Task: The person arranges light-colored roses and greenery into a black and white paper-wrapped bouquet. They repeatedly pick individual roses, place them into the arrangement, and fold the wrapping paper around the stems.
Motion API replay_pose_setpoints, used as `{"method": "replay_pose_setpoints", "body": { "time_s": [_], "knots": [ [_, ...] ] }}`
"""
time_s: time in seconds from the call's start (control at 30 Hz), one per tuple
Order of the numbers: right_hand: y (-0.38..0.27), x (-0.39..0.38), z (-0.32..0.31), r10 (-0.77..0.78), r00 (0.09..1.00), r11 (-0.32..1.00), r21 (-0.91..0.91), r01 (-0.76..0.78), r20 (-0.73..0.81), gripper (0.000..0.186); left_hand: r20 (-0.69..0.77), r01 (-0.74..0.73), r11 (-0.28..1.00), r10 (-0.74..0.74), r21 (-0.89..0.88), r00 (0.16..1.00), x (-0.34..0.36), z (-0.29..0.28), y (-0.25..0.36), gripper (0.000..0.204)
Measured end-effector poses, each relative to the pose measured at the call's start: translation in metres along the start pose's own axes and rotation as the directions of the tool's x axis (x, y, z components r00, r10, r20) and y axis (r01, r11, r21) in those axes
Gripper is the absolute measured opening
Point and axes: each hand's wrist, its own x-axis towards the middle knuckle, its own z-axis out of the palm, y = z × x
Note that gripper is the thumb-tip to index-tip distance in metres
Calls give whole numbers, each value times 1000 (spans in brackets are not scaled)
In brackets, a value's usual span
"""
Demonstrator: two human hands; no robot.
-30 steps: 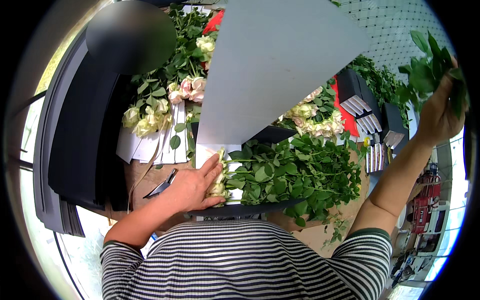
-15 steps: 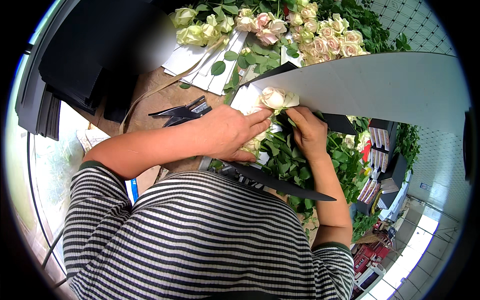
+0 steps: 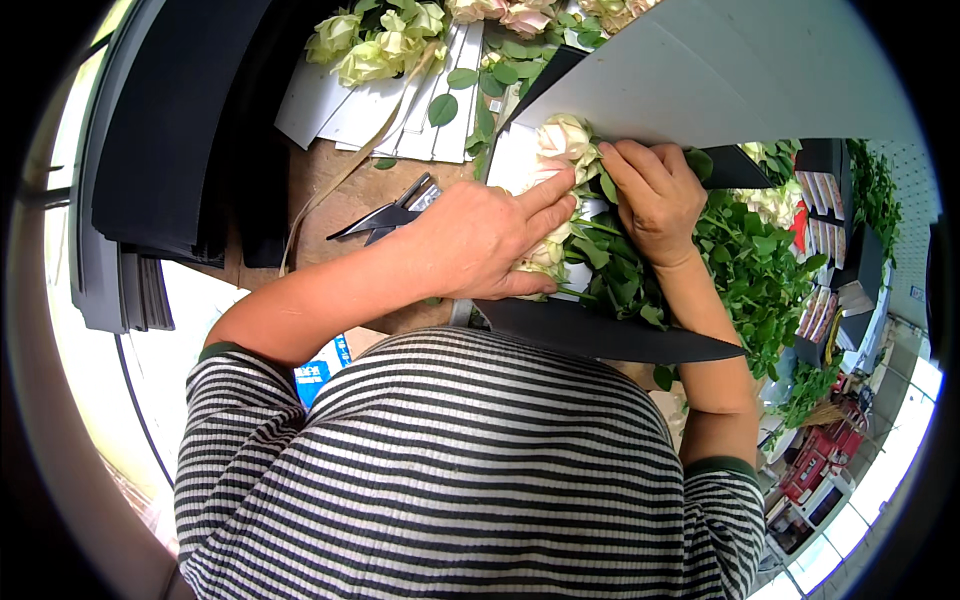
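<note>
A bunch of cream, faintly pink roses (image 3: 563, 138) lies on a white surface between upright sheets, its green leaves (image 3: 625, 275) spreading to the right. Across the lower rose heads rests my left hand (image 3: 490, 235), fingers stretched out and thumb apart. My right hand (image 3: 655, 195) is closed at the bunch's right side, its fingertips pinching the edge of a rose beside the top bloom; what exactly lies under the fingertips is partly hidden. Behind the flowers stands a large white sheet (image 3: 740, 80). A black flap (image 3: 610, 332) lies in front, below both hands.
Tall black and grey sheets (image 3: 165, 140) stand at the left. A black-and-metal tool (image 3: 385, 212) lies on the brown table near my left wrist. Beyond it are a tan strap (image 3: 345, 170), white sheets (image 3: 440, 120) and pale green roses (image 3: 370, 55). Leafy stems (image 3: 745, 245) and boxes (image 3: 825, 240) are at right.
The whole view has shifted, so the scene sits further right and the far roses are partly cut off. Both hands stay on the bunch; the right fingers now sit closer beside the top bloom.
</note>
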Motion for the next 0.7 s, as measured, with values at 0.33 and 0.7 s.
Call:
{"method": "replay_pose_setpoints", "body": {
  "time_s": [0.33,0.7],
  "knots": [
    [0,-21,13,0,994,1000,7,-1,110,32,36,-12,998,10,61,999,6,-4,-5,82],
    [33,21,-86,645,759,607,662,-439,-88,28,-14,78,996,-78,-33,997,-5,4,-5,80]
  ]
}}
